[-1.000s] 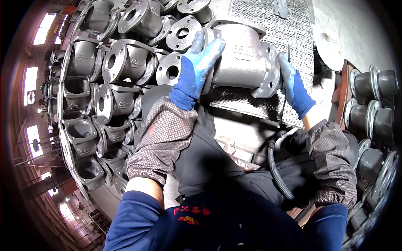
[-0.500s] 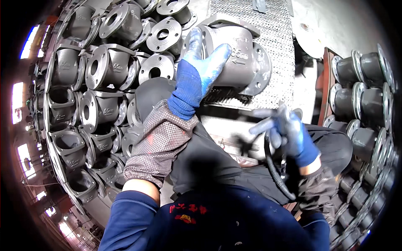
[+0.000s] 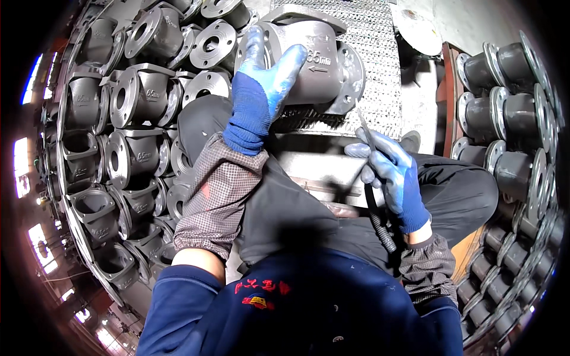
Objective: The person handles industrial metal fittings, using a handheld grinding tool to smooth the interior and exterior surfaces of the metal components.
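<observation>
A grey cast-metal valve body (image 3: 312, 62) with flanged ends lies on its side in front of me. Across its left flange is my left hand (image 3: 261, 80), in a blue coated glove, gripping it with thumb and forefinger spread. My right hand (image 3: 389, 169), gloved alike, is closed around a slim pen-like tool (image 3: 369, 133). The tool's thin tip points up near the lower edge of the right flange (image 3: 351, 77); whether they touch, I cannot tell. A dark ribbed hose (image 3: 379, 222) runs down from below the right hand.
The valve body sits on a bench with a rough, mesh-like top (image 3: 377, 71). Rows of similar castings (image 3: 142, 95) crowd the left side. More flanged bodies (image 3: 513, 124) are stacked at the right. A pale round disc (image 3: 420, 31) lies beyond the bench's right edge.
My right hand has moved up and left, bringing the tool's tip close to the right flange. The whole view has shifted slightly; my left hand keeps its place on the valve body.
</observation>
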`<state>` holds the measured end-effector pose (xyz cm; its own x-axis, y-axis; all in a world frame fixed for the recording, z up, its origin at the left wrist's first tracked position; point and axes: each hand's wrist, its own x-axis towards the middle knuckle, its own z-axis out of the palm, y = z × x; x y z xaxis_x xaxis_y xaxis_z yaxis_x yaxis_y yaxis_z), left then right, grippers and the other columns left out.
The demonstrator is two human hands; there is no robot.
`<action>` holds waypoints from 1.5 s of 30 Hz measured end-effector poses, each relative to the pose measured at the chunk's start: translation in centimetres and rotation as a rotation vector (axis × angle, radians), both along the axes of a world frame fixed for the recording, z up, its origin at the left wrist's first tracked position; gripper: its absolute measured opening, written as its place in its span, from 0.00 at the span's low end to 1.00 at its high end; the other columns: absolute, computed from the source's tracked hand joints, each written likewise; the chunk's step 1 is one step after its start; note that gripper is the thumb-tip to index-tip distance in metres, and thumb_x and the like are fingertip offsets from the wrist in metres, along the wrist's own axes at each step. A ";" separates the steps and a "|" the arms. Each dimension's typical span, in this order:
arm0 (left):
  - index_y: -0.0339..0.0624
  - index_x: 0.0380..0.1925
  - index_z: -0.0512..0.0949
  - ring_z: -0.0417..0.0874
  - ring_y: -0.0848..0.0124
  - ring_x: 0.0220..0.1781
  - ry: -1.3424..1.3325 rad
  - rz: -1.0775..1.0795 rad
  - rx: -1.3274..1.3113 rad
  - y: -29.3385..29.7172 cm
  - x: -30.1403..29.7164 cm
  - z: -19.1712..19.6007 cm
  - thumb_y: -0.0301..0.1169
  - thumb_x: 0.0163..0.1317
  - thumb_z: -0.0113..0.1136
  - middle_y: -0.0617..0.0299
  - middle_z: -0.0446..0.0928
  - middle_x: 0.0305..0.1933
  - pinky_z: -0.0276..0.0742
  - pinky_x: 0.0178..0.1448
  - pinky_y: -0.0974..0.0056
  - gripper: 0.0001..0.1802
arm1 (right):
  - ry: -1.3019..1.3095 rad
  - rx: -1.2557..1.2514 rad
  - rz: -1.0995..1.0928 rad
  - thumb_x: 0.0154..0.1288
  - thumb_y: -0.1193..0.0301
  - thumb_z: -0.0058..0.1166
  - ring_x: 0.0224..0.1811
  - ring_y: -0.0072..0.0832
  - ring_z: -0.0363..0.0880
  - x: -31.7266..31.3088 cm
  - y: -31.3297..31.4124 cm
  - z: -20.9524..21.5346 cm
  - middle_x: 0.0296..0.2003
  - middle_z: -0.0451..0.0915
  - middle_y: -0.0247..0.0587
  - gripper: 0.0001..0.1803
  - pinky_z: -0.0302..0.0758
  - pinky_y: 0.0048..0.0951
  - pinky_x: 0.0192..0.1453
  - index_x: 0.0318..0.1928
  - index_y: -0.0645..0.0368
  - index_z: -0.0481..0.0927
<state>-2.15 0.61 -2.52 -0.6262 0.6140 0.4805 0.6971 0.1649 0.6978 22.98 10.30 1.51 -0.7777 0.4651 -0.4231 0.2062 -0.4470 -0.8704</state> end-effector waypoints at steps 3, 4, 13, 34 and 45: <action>0.23 0.65 0.56 0.72 0.66 0.59 -0.131 -0.019 0.133 0.2 0.2 -0.2 0.39 0.55 0.69 0.44 0.70 0.60 0.67 0.64 0.66 0.46 | 0.034 0.001 0.050 0.69 0.75 0.41 0.25 0.15 0.70 -1.1 0.5 0.5 0.43 0.82 0.48 0.21 0.63 0.14 0.26 0.60 0.69 0.68; 0.23 0.65 0.56 0.72 0.66 0.60 -0.238 -0.035 0.193 0.1 0.4 0.0 0.39 0.55 0.69 0.44 0.70 0.60 0.67 0.64 0.66 0.46 | 0.016 -0.007 0.021 0.70 0.75 0.41 0.24 0.15 0.71 -1.4 0.4 0.3 0.43 0.82 0.47 0.21 0.64 0.14 0.26 0.60 0.70 0.68; 0.23 0.65 0.56 0.64 0.58 0.69 -0.225 0.007 0.059 -0.2 0.2 0.4 0.44 0.55 0.68 0.39 0.63 0.66 0.59 0.71 0.62 0.47 | -0.003 0.651 -0.262 0.56 0.60 0.66 0.40 0.28 0.78 -12.0 3.3 -2.2 0.51 0.75 0.55 0.40 0.78 0.23 0.39 0.63 0.68 0.64; 0.42 0.58 0.73 0.76 0.59 0.59 -0.084 -0.093 0.031 -2.0 -1.3 1.6 0.24 0.58 0.64 0.35 0.66 0.63 0.73 0.60 0.66 0.25 | -0.334 1.081 -0.057 0.58 0.51 0.59 0.50 0.43 0.79 -16.7 7.4 -3.3 0.56 0.74 0.55 0.37 0.75 0.37 0.54 0.60 0.63 0.70; 0.23 0.66 0.53 0.75 0.72 0.56 -0.539 -0.016 0.163 -2.4 -1.6 1.7 0.35 0.60 0.65 0.46 0.64 0.66 0.70 0.58 0.73 0.43 | 0.072 0.859 -0.245 0.72 0.67 0.46 0.53 0.32 0.78 -10.2 6.1 -2.7 0.50 0.80 0.49 0.17 0.71 0.29 0.57 0.56 0.62 0.75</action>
<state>-3.73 -1.78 -0.80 -0.8006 0.5701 0.1845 0.2360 0.0170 0.9716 12.80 16.44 -1.24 -0.6259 0.7555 0.1935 0.1224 0.3402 -0.9323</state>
